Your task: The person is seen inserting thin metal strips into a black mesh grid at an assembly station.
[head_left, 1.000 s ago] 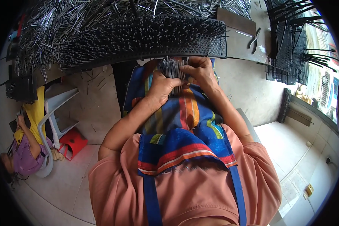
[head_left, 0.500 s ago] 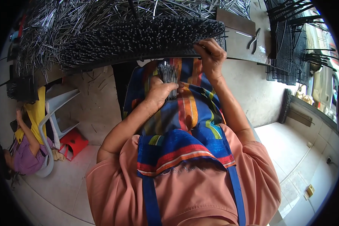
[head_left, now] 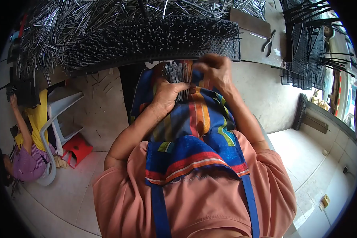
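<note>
My left hand (head_left: 168, 93) is wrapped round a bundle of thin grey rods (head_left: 176, 73) above my lap, their ends pointing up past my thumb. Close to the right of the bundle is my right hand (head_left: 216, 71). Its fingers are bent and smeared by motion, so whether they hold a rod cannot be seen. Just beyond both hands lies a long black perforated tray (head_left: 226, 47). Many thin dark rods (head_left: 147, 39) stand upright in its holes, while bare holes show at its right end.
Loose rods (head_left: 67, 23) are heaped behind the tray. Pliers (head_left: 269, 43) and a brown board (head_left: 250, 23) lie on the table at right. Black mesh racks (head_left: 305, 51) stand farther right. At left, another person (head_left: 32, 158) sits by a grey chair (head_left: 51, 131) and red bag (head_left: 77, 150).
My right hand has come down from the tray's right end toward the bundle, uncovering bare holes. My left hand keeps its hold. At left, the other person's arm has reached up.
</note>
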`<move>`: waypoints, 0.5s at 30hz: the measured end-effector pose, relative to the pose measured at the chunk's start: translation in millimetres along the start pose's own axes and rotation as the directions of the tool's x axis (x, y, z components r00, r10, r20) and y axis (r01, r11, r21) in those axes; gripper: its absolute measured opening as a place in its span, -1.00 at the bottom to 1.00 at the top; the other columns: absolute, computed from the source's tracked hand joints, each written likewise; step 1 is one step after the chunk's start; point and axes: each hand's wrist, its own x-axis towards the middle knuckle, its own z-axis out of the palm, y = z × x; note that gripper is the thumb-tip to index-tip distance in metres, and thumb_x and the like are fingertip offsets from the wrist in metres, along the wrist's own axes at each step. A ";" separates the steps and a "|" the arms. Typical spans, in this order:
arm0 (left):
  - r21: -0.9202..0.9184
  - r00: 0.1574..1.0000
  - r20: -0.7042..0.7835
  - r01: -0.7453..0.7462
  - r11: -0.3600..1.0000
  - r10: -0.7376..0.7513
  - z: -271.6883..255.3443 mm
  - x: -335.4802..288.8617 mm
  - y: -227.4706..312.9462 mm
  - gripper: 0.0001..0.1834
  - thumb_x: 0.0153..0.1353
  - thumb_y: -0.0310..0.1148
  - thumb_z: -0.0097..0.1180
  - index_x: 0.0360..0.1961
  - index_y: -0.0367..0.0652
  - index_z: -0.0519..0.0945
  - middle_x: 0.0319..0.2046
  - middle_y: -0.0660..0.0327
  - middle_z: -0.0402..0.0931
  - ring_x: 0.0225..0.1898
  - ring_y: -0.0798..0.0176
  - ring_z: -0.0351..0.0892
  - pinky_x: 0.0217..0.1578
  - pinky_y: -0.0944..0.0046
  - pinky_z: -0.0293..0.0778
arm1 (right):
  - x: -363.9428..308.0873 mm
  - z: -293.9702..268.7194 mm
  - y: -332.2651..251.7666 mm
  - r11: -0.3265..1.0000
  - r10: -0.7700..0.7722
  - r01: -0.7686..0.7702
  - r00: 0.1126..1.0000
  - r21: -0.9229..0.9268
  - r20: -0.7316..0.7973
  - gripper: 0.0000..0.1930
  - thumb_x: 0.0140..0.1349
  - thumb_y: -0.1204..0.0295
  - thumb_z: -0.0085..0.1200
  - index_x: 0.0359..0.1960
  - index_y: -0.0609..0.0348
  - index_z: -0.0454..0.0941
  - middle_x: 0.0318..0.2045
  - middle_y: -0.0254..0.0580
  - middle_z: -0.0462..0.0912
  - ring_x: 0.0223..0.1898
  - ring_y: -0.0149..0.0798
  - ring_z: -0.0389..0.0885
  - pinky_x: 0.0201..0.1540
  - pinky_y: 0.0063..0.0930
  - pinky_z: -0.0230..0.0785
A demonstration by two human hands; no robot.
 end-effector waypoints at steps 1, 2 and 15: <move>0.000 1.000 0.002 -0.001 1.000 0.001 1.3 1.3 -2.9 -0.56 -0.02 -0.79 0.12 -0.07 -0.26 0.57 -0.27 0.17 0.65 -0.29 0.20 0.69 -0.24 0.22 0.68 | -2.8 5.0 -6.0 0.977 0.052 -0.081 0.988 0.199 0.145 -0.91 0.07 0.53 0.26 -0.44 0.32 0.65 -0.53 -0.33 0.65 -0.46 -0.54 0.53 -0.42 -0.56 0.39; 0.011 0.999 0.010 -0.051 0.999 0.051 2.0 3.7 -7.6 -0.57 -0.01 -0.78 0.12 -0.06 -0.25 0.57 -0.27 0.16 0.65 -0.30 0.20 0.69 -0.25 0.22 0.68 | -4.4 10.4 -3.7 0.977 0.051 -0.079 0.988 0.198 0.144 -0.91 0.07 0.53 0.26 -0.44 0.32 0.65 -0.53 -0.33 0.65 -0.46 -0.54 0.53 -0.42 -0.56 0.39; -0.058 0.979 -0.198 -0.060 0.996 0.048 -16.3 4.5 -15.9 -0.58 -0.01 -0.80 0.10 -0.07 -0.29 0.49 -0.28 0.10 0.60 -0.32 0.15 0.68 -0.33 0.19 0.69 | 24.4 23.3 -14.6 0.873 -0.249 0.395 0.865 0.286 -0.435 -0.90 0.02 0.69 0.27 -0.43 0.29 0.62 -0.45 -0.39 0.59 -0.43 -0.57 0.48 -0.35 -0.69 0.33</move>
